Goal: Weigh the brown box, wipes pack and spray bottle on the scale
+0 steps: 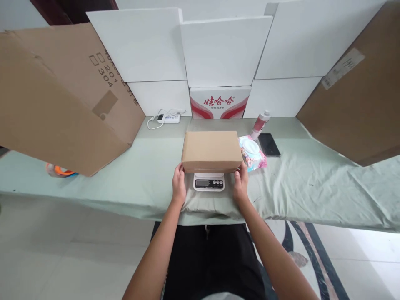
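Observation:
A closed brown cardboard box [212, 146] is over a white digital kitchen scale [208, 187], whose display and buttons show below the box's front edge. Whether the box rests on the scale or is held just above it, I cannot tell. My left hand [179, 183] grips the box's front left corner. At the front right corner, my right hand [241, 181] holds the box in the same way. Some fingers of both hands are hidden behind or under the box.
Right of the box lie a flowered wipes pack [252, 152], a bottle [260, 124] and a black phone [269, 144]. A power strip [168, 118] with a white cable lies at the back. Large cardboard panels [71, 100] flank the green cloth-covered table [150, 175]. Tape rolls [61, 170] are at left.

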`<state>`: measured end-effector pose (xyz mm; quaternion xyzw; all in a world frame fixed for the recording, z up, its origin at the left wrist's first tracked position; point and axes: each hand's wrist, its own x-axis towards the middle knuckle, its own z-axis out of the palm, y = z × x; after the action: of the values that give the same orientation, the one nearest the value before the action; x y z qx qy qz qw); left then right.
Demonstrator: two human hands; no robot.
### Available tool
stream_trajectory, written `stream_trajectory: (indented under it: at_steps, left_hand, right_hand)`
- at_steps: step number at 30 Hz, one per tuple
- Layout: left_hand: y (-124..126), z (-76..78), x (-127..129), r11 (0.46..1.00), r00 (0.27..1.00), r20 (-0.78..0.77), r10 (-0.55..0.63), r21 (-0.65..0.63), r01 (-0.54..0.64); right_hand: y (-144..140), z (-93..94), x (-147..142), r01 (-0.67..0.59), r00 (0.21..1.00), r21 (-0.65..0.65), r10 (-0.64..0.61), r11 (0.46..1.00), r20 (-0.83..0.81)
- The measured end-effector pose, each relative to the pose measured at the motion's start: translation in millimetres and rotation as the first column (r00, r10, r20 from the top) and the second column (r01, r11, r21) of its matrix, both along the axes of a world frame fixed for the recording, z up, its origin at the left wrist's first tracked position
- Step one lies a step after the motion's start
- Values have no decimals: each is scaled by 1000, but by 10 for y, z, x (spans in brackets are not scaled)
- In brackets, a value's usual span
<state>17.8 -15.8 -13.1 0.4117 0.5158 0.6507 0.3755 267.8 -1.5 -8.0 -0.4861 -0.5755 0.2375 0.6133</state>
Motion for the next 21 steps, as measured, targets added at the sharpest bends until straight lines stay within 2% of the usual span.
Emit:
stream_trajectory:
  at_steps: [8, 14, 21]
  left_hand:
    - [4, 41, -10, 998, 999, -4, -53, -23, 53]
    - [60, -34, -14, 998, 1000, 13, -25, 49, 25]
    - [98, -52, -25, 993, 1000, 15, -24, 118, 22]
  right_hand:
    - [-1, 18, -32, 64, 998, 9, -64, 998, 6]
    - [36, 39, -34, 54, 999, 4, -54, 999, -11]
    - [58, 25, -51, 18, 998, 2, -18, 1000, -53]
